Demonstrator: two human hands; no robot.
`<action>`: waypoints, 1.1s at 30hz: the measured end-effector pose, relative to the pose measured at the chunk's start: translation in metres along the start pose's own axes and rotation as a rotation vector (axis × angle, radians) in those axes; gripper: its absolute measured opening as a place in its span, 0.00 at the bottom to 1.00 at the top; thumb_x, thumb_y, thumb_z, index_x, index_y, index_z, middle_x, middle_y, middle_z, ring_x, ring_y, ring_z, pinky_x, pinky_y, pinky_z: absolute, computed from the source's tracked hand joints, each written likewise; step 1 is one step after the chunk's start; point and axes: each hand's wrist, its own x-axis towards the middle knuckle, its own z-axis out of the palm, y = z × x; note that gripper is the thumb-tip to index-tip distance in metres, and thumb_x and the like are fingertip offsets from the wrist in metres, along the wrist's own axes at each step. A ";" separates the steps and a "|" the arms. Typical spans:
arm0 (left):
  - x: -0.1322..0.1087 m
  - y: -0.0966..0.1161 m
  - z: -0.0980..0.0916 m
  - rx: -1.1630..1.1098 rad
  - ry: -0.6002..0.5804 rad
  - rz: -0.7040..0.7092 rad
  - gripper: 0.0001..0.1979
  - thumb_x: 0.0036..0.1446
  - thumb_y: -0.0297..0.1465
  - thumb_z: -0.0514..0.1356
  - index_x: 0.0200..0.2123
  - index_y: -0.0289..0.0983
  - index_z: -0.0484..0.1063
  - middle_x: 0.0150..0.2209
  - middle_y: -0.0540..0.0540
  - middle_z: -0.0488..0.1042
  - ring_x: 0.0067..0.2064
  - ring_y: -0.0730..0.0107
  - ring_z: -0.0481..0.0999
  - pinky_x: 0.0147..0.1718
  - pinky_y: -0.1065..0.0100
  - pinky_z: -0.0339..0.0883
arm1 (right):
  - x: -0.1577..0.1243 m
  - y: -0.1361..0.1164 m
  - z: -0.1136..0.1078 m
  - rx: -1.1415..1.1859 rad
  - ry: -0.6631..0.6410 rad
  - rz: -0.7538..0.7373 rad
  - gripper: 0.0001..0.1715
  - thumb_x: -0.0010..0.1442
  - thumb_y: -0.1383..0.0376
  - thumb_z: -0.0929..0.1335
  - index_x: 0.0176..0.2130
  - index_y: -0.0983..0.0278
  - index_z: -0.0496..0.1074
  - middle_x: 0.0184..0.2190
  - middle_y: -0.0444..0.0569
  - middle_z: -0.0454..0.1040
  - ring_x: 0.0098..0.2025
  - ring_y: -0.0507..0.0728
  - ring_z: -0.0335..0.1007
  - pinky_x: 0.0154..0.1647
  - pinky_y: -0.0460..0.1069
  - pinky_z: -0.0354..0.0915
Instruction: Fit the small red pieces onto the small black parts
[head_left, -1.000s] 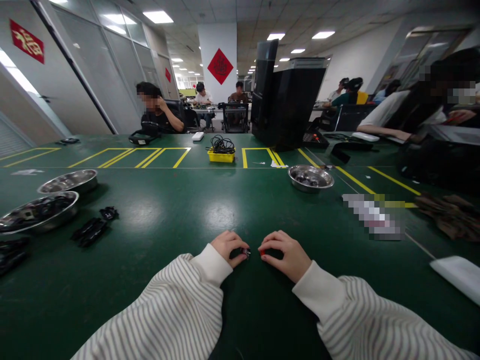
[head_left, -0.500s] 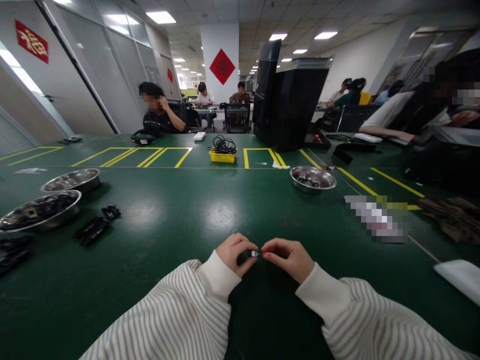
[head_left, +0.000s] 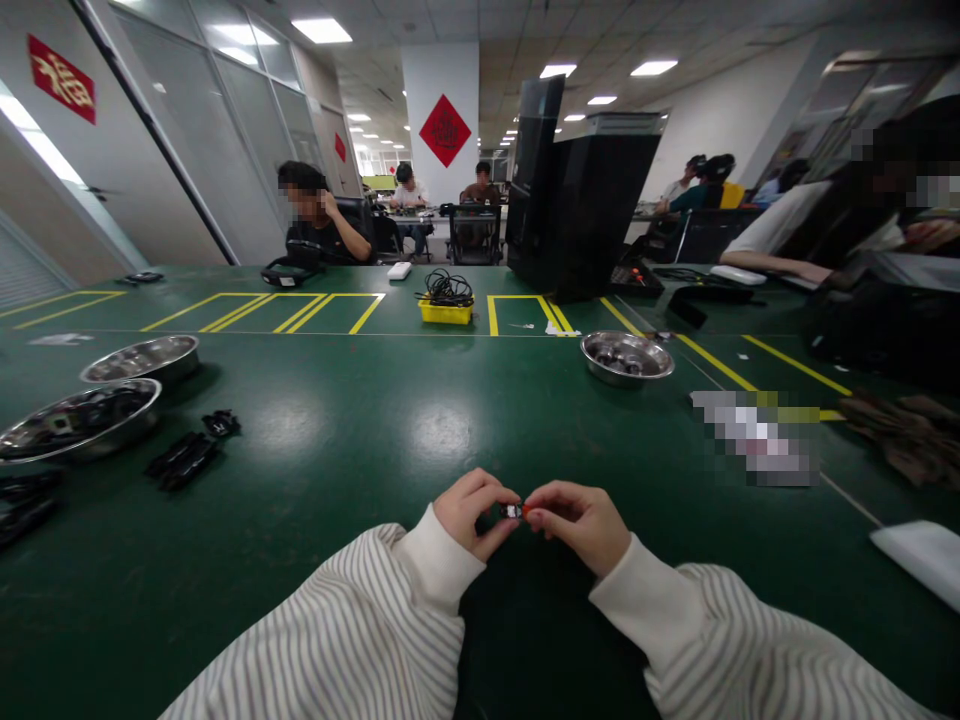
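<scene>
Between thumb and fingers, my left hand (head_left: 478, 512) pinches a small black part with a pale label-like face (head_left: 512, 511). Its exact kind is too small to make out. Opposite it, my right hand (head_left: 579, 522) is closed in a pinch on a tiny orange-red piece (head_left: 526, 510), mostly covered by the fingertips. The two pieces meet, or nearly so, just above the near part of the green table (head_left: 360, 400).
At left stand two metal bowls (head_left: 142, 384), the nearer holding black parts, with black pieces (head_left: 182, 460) beside them. Another metal bowl (head_left: 627, 378) stands right of centre. Farther back are a yellow tray of cables (head_left: 447, 313) and a black computer case (head_left: 592, 215). People sit around.
The orange-red piece and the black part have come closer together, closing the small gap between them. My left hand has shifted slightly to the right.
</scene>
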 end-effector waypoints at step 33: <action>-0.002 -0.014 0.006 -0.060 0.109 0.106 0.09 0.50 0.31 0.57 0.35 0.36 0.72 0.31 0.45 0.72 0.30 0.74 0.72 0.28 0.74 0.68 | -0.002 -0.005 -0.003 -0.328 0.068 -0.413 0.05 0.48 0.70 0.69 0.30 0.67 0.75 0.25 0.50 0.77 0.25 0.53 0.73 0.26 0.44 0.70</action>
